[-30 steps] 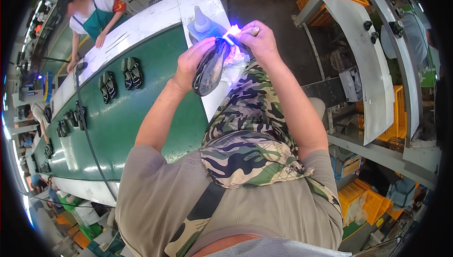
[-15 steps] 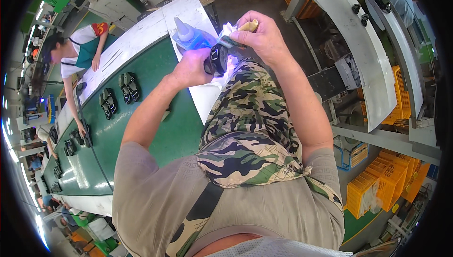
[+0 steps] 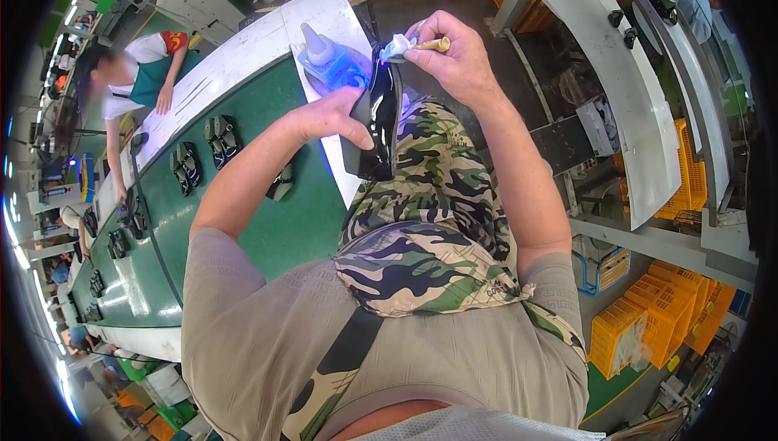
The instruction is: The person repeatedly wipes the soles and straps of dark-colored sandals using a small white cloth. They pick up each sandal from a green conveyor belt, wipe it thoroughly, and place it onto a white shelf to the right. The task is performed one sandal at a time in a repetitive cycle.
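Note:
My left hand grips a black sandal above my lap, its long glossy side facing up. Pinched in my right hand are a crumpled white cloth and a tool with a short, pale yellow handle. The cloth touches the far end of the sandal; whatever the handle belongs to is hidden there. Just left of the sandal stands a translucent squeeze bottle with a pointed nozzle, lit blue. Part of another sandal shows beside my left forearm.
A green conveyor belt runs along my left, carrying pairs of dark sandals. White worktops edge it. Across it a co-worker reaches toward sandals. On the right are a curved white panel and orange crates.
The sandal has been turned so that its long glossy side shows. My right hand has moved slightly up and right, with the cloth now against the sandal's far end.

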`<state>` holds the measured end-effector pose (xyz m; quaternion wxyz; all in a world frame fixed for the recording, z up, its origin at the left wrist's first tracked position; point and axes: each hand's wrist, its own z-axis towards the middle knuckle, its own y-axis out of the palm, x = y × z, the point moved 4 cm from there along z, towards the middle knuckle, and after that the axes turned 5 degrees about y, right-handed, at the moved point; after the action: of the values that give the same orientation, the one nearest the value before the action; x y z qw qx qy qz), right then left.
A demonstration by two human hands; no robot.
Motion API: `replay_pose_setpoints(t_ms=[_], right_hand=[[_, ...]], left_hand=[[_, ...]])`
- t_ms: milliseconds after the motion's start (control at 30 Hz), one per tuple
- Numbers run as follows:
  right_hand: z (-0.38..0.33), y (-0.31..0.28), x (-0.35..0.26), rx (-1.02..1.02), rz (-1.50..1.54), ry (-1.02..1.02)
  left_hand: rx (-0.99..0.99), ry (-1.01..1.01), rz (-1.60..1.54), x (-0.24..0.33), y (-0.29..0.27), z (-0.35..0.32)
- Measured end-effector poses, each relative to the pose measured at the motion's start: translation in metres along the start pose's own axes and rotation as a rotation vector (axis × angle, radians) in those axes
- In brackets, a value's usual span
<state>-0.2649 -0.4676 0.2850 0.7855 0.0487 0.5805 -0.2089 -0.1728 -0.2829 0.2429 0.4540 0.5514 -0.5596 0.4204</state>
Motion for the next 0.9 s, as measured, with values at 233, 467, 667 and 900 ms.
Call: replay_pose_setpoints(t_ms=[233, 467, 667, 900], right_hand=[[-0.017, 0.007, 0.020, -0.043, 0.069, 0.074], [-0.041, 0.008, 0.047, -0.077, 0.221, 0.169], [-0.057, -0.006, 0.051, -0.085, 0.259, 0.181], [-0.078, -0.031, 0.050, -0.028, 0.280, 0.137]], left_hand=[[0.080, -0.001, -0.315, -0.011, 0.003, 0.003], [0.282, 0.009, -0.487, -0.035, -0.010, 0.016], [0.370, 0.066, -0.585, -0.043, -0.009, 0.032], [0.439, 0.115, -0.639, -0.046, 0.002, 0.052]])
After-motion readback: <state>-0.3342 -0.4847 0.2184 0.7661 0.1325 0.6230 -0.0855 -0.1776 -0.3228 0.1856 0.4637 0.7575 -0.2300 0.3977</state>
